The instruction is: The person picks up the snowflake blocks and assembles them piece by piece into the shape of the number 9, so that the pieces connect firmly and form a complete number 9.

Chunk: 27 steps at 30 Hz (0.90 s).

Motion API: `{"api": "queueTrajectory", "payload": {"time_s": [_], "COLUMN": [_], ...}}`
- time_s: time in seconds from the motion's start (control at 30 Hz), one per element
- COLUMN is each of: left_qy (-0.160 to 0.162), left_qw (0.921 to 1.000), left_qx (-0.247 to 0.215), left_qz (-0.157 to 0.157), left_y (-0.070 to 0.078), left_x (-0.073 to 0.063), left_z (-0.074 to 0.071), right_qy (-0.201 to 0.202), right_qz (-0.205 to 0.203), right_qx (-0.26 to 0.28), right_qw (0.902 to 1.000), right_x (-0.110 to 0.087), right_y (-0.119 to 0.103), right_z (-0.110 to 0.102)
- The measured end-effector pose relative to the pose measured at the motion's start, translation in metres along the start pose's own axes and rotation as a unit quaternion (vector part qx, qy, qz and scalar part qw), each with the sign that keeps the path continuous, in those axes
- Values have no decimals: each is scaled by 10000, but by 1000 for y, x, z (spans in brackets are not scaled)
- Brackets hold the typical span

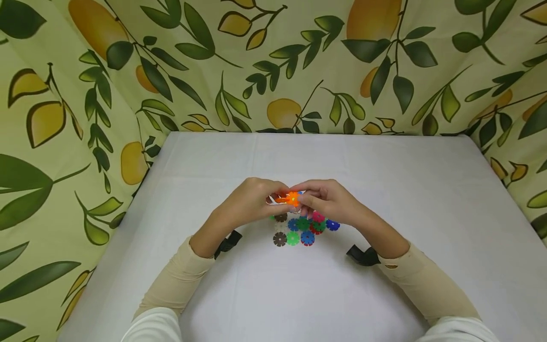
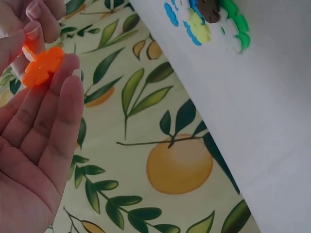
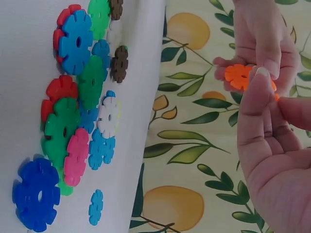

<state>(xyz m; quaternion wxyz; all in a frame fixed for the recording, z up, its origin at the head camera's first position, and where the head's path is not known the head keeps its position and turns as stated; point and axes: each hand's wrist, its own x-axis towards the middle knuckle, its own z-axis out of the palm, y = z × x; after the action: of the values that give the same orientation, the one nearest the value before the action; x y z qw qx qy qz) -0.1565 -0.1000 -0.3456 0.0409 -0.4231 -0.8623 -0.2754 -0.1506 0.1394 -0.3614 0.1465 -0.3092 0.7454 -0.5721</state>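
Above the pile, both hands meet at bright orange notched plastic discs point(image 1: 293, 198). From the left, my left hand point(image 1: 254, 199) pinches the orange between thumb and fingers. My right hand point(image 1: 335, 198) grips it from the other side with thumb and fingertips. In the right wrist view, one orange disc point(image 3: 237, 77) lies against the left fingers, and more orange shows by the right fingertips. How the orange parts join is partly hidden by the fingers. Beneath the hands, the white-covered table bears loose notched discs, among them a green disc point(image 1: 292, 238) and a brown disc point(image 1: 279, 239).
A dark blue disc point(image 3: 37, 195), a pink disc point(image 3: 76, 157) and several blue, red, green and white ones overlap in the pile. Around the white table point(image 1: 273, 294) hangs a fruit-and-leaf patterned cloth point(image 1: 256, 109). Black straps point(image 1: 363, 255) show by the wrists.
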Motion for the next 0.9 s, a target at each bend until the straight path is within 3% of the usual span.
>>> {"api": "queueTrajectory", "payload": {"time_s": [0.2, 0.3, 0.37, 0.43, 0.53, 0.57, 0.7, 0.9], "left_qy": [-366, -285, -127, 19, 72, 43, -106, -239], "left_qw": [9987, 9985, 9985, 9984, 9984, 9985, 9984, 9984], "left_qx": [-332, -341, -344, -368, -408, -409, -381, -293], "left_qz": [-156, -330, -411, -428, -375, -363, -414, -432], "left_y": [0, -1, -3, -6, -8, -9, -8, -8], "left_x": [1, 0, -1, -3, -3, -3, -3, -3], "left_z": [0, -4, -10, -14, -18, -18, -17, -17], "right_qy": [-272, -305, -474, -839, -1520, -1652, -1808, -1746], "right_qz": [-412, -295, 92, 549, 1082, 1163, 1249, 1195], "right_qx": [-240, -1196, -2146, -3017, -3569, -3605, -3707, -3702], "right_qw": [9985, 9919, 9755, 9481, 9153, 9106, 9024, 9045], "right_x": [-1, -3, -5, -6, -7, -6, -5, -1], "right_y": [-2, -2, 1, 5, 15, 18, 26, 32], "right_z": [0, -5, -11, -18, -24, -25, -25, -22]}}
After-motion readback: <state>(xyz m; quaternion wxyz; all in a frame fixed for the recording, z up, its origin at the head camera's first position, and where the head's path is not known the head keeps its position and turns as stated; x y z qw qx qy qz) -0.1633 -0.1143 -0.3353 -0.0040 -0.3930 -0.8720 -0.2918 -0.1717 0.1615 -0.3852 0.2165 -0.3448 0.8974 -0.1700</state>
